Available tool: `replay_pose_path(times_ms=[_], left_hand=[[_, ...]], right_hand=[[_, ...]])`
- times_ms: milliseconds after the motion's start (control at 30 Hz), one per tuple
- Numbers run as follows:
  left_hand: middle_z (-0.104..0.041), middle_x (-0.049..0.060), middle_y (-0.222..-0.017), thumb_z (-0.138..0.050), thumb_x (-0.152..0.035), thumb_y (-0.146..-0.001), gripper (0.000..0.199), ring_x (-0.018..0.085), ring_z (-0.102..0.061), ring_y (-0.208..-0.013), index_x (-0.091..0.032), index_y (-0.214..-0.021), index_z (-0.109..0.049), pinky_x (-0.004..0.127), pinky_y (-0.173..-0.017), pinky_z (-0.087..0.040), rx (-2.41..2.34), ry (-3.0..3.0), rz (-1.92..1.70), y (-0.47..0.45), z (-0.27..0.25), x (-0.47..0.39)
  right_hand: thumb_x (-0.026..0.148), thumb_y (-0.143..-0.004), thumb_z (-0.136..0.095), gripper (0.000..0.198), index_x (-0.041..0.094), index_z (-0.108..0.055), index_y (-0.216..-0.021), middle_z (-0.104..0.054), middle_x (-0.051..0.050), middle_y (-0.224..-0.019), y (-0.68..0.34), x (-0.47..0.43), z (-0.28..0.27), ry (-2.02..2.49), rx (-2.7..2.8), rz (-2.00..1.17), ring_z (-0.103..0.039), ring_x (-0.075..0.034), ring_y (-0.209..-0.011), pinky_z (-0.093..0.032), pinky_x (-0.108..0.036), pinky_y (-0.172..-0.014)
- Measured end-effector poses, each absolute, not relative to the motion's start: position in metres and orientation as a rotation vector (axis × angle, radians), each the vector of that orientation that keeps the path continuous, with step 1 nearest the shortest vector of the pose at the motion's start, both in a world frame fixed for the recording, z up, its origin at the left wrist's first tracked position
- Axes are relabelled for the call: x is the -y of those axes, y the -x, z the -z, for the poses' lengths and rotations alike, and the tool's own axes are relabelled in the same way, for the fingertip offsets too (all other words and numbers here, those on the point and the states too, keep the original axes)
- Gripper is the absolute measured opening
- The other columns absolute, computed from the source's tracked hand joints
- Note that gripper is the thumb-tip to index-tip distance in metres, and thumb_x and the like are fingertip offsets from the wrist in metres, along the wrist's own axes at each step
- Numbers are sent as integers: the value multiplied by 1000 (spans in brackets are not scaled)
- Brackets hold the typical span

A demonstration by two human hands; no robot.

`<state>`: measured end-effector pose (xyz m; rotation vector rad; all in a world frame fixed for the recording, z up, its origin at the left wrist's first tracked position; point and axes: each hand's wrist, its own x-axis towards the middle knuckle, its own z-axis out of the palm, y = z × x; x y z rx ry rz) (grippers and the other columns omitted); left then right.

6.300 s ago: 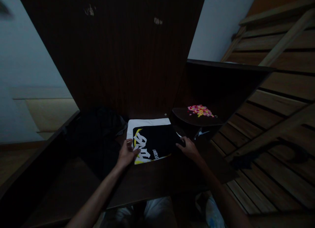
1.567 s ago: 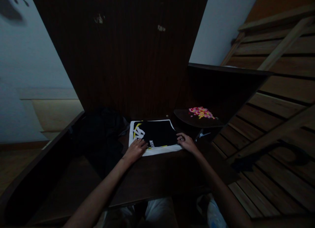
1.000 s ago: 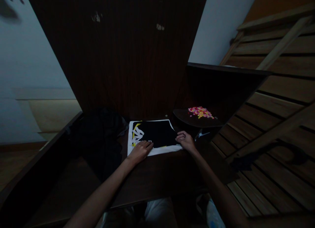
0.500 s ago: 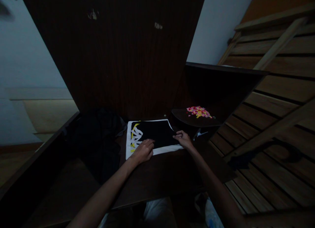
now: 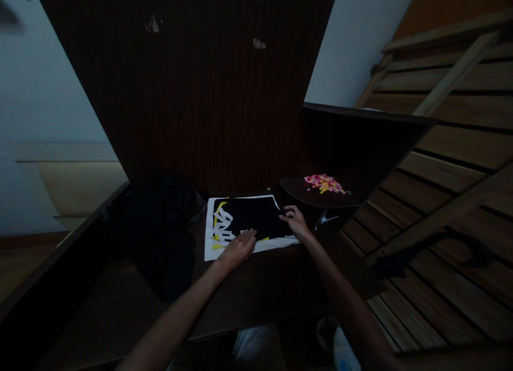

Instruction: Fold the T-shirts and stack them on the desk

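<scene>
A white folded cloth [image 5: 209, 234] lies flat on the dark wooden desk. A black panel [image 5: 250, 213] covers most of it, with white lettering and yellow marks along its left side. I cannot tell whether it is a printed part of a shirt. My left hand [image 5: 241, 245] rests palm down on the panel's near edge, fingers stretched out. At the right edge, my right hand [image 5: 294, 221] has thumb and fingers closed on the black panel's border. The low light hides how much material it pinches.
Dark crumpled clothing [image 5: 164, 237] lies left of the cloth. A rounded corner shelf [image 5: 292, 188] at the right bears a pile of small pink, red and yellow pieces [image 5: 325, 183]. Wooden slats [image 5: 452, 200] lean at the far right. A tall dark panel [image 5: 192, 93] rises behind the desk.
My left hand has slid slightly right along the near edge, uncovering more lettering. My right hand has shifted a little up and left. A yellow strip now shows at the panel's near edge.
</scene>
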<state>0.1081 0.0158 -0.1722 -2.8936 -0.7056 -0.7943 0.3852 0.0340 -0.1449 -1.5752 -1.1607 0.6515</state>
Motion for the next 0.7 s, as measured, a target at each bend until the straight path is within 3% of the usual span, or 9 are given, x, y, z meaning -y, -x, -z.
replay_pose_path(times_ms=[200,300,400,467,700], left_hand=[[-62,19,-133,-38,-12,-93,33,25,-54,-130,-11,-122,-53,45,-109,-43,783,2883,711,-113,170,-12],[-60,20,-133,-42,-13,-93,31,27,-55,-127,-11,-121,-54,44,-106,-45,821,2873,668,-116,161,-6],[-66,16,-118,-42,-12,-93,29,26,-61,-114,-15,-118,-57,41,-96,-51,920,2858,631,-122,153,-3],[-69,14,-109,-40,-10,-93,26,25,-64,-109,-16,-110,-59,40,-93,-52,958,2863,584,-125,153,-2],[-61,20,-134,-32,-7,-94,38,27,-52,-132,-9,-125,-54,42,-106,-42,1014,2824,518,-128,164,-7]], right_hand=[[20,-57,-70,38,22,-59,-94,-60,7,-66,-388,-31,145,1643,1118,-806,-61,-15,-63,-47,-25,-59],[26,-64,-70,41,23,-62,-104,-68,2,-78,-384,-37,136,1634,1087,-943,-67,-18,-72,-51,-27,-62],[28,-67,-72,42,23,-66,-108,-73,-3,-92,-379,-47,122,1644,1141,-1005,-69,-21,-82,-54,-31,-69],[20,-65,-72,41,21,-70,-106,-73,-7,-104,-375,-54,115,1622,1205,-1007,-69,-23,-95,-55,-34,-78],[6,-67,-58,63,25,-64,-128,-61,-9,-136,-374,-58,117,1540,1326,-968,-54,-25,-129,-51,-39,-95]])
